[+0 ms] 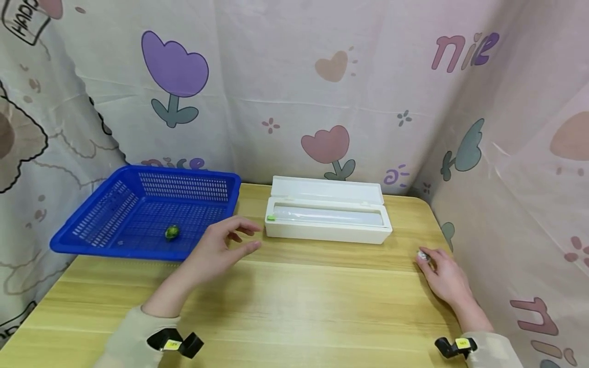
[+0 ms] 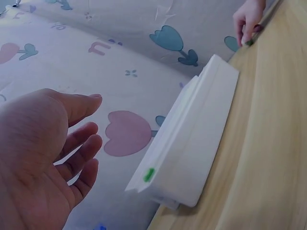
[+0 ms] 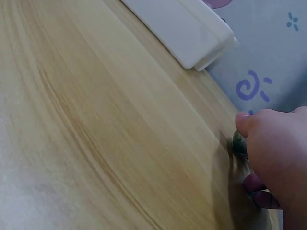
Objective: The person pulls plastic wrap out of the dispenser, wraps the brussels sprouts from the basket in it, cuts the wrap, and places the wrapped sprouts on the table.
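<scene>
My right hand [image 1: 444, 276] is at the table's right side, its thumb and fingers pinching a small round thing [image 1: 423, 255]. That thing looks whitish in the head view and dark green in the right wrist view; its kind is unclear and the fingers partly cover it. My left hand [image 1: 225, 243] hovers with loosely bent fingers and holds nothing, between the blue basket [image 1: 138, 252] and a long white box [image 1: 329, 233]. Inside the basket lies a small round green-and-yellow thing [image 1: 172, 232]. The box has its lid raised, with a clear roll [image 1: 326, 214] inside and a green tab [image 1: 271, 217] at its left end.
The wooden table [image 1: 313, 306] meets a patterned cloth [image 1: 257, 76] at the back and sides. The box stands at the back middle and the basket at the back left. A small black camera is strapped to each sleeve.
</scene>
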{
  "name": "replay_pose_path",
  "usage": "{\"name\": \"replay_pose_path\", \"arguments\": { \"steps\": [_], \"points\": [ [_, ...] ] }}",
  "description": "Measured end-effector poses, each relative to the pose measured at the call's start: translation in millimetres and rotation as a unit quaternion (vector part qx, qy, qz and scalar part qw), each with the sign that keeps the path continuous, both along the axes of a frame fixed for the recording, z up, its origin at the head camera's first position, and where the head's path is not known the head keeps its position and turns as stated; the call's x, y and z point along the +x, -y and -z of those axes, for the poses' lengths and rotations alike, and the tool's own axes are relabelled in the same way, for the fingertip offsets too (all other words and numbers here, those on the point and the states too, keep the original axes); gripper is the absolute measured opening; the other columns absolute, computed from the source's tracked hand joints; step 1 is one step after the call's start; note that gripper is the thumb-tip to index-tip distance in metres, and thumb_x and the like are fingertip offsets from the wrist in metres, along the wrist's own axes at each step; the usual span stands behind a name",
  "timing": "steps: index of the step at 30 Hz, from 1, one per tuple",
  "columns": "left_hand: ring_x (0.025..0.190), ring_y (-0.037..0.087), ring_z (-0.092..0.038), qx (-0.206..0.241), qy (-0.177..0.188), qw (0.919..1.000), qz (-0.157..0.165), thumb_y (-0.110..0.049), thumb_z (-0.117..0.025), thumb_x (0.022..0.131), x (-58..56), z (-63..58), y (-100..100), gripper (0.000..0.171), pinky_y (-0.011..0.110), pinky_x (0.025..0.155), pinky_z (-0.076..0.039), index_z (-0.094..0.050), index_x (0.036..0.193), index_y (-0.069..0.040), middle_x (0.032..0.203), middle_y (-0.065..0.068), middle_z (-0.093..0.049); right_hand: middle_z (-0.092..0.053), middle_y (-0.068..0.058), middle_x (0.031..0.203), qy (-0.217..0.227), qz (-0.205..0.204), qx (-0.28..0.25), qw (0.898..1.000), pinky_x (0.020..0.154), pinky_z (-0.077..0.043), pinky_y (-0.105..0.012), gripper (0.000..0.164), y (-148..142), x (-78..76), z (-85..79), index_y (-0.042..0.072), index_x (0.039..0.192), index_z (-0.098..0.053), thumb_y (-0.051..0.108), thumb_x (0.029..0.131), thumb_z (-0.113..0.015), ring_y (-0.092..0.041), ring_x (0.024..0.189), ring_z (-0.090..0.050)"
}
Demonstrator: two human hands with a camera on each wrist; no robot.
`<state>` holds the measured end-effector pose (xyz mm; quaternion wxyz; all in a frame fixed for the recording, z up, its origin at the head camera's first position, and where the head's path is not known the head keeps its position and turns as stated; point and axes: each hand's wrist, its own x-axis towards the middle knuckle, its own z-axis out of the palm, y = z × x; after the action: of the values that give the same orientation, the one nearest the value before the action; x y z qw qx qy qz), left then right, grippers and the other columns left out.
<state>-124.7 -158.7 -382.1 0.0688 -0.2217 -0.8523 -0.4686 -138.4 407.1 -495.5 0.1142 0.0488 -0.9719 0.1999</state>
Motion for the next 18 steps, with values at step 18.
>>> {"name": "replay_pose_path", "arguments": {
  "steps": [18],
  "points": [
    [0.112,0.022,-0.065,0.01,0.029,0.9995,-0.012,-0.021,-0.079,0.099,-11.8,4.6,-2,0.03,0.046,0.09,-0.057,-0.071,0.127,-0.015,0.122,-0.003,-0.072,-0.064,-0.015,0.124,-0.077,-0.008,-0.05,0.996,0.058,-0.043,-0.032,0.047,6,2.1,-18.7,0.003,0.139,-0.065,0.029,0.101,-0.075,-0.013,0.067,-0.054]
  ]
}}
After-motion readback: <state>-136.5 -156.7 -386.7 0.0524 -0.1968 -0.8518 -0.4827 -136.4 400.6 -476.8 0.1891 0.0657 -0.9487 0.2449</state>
